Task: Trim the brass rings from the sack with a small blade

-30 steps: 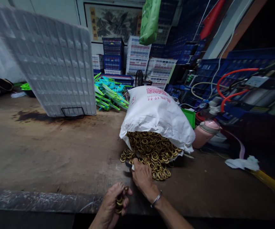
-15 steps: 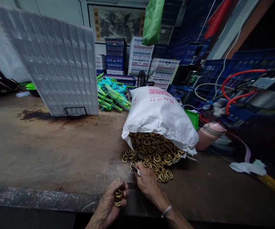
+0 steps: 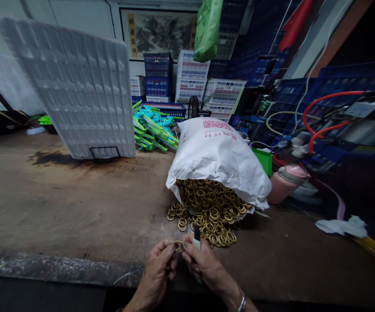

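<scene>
Just short of the ring pile, my left hand [image 3: 158, 268] and my right hand [image 3: 207, 262] meet fingertip to fingertip at a gold-coloured ring [image 3: 178, 245]. My left fingers are closed on it, with more rings partly hidden in the palm. In my closed right hand is a small tool [image 3: 197, 238] with a white body and a dark tip pointing up; its kind is unclear. Right thumb and fingers also touch the ring. Ahead, a white woven sack [image 3: 216, 151] lies on its side, mouth toward me, with many gold rings [image 3: 210, 206] spilling onto the table.
The brown worktable [image 3: 92, 208] spreads left. A ribbed grey panel [image 3: 76, 95] stands on it in a wire holder. Behind are green and blue plastic pieces [image 3: 154, 125] and stacked crates [image 3: 192, 71]. A pink bottle [image 3: 286, 184] and red hoses [image 3: 314, 112] are at right.
My right hand has drawn back from the ring pile and joined my left hand, which has risen slightly. The tool now points upward, and a ring is between both hands' fingertips.
</scene>
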{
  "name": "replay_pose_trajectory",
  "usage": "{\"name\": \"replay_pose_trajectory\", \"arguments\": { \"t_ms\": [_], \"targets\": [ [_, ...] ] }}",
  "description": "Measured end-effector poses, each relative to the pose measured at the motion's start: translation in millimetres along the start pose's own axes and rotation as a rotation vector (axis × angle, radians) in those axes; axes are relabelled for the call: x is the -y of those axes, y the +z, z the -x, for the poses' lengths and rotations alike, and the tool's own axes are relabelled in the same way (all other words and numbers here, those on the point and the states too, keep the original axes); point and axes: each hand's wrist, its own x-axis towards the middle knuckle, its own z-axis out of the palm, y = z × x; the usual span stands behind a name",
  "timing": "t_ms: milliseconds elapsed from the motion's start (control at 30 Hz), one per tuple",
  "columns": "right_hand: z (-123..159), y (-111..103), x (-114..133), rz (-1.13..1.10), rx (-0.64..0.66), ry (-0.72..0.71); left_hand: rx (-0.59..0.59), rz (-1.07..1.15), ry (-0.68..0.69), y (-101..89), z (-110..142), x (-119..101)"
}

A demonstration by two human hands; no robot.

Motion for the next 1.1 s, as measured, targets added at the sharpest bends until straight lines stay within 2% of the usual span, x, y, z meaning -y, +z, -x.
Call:
{"name": "replay_pose_trajectory", "arguments": {
  "t_ms": [100,200,267,300,433,500,667,733,833,933,1100],
  "targets": [
    [-5.8,-4.0,-7.6,0.198,-0.106,-0.060,-0.083,-0.253,0.125,-0.6,-2.6,-0.2],
    [-9.0,-6.1,-10.2,0.415,-0.170,-0.154,-0.077,-0.461,0.354,1.4,-1.8,-3.8],
    [-8.9,-5.7,-8.3,0.479,-0.176,-0.178,-0.061,-0.513,0.407,2.7,-0.4,-5.5],
    [-8.4,-5.1,-6.7,0.491,-0.177,-0.174,-0.052,-0.508,0.363,2.8,0.2,-5.5],
    [-6.8,-1.9,-1.9,0.560,-0.225,-0.173,0.015,-0.344,0.012,0.7,1.5,-0.8],
    [-7.4,-0.8,-1.8,0.601,-0.242,-0.198,0.042,-0.255,-0.055,0.4,2.5,1.5],
    [-11.5,-2.4,-5.7,0.544,-0.218,-0.199,0.071,-0.159,-0.068,4.3,5.6,-0.7],
    [-11.0,-4.5,-7.5,0.575,-0.247,-0.202,0.069,-0.156,-0.066,5.2,6.1,-2.4],
    [-5.8,-6.5,-9.6,0.816,-0.311,-0.242,0.057,-0.168,-0.049,4.9,5.9,-3.1],
    [1.8,-4.8,-9.9,1.067,-0.254,-0.249,0.034,-0.189,0.006,4.4,5.5,-2.7],
    [6.4,2.3,-7.3,1.211,-0.197,-0.224,0.010,-0.249,0.036,5.1,5.8,-5.2]
  ]
}}
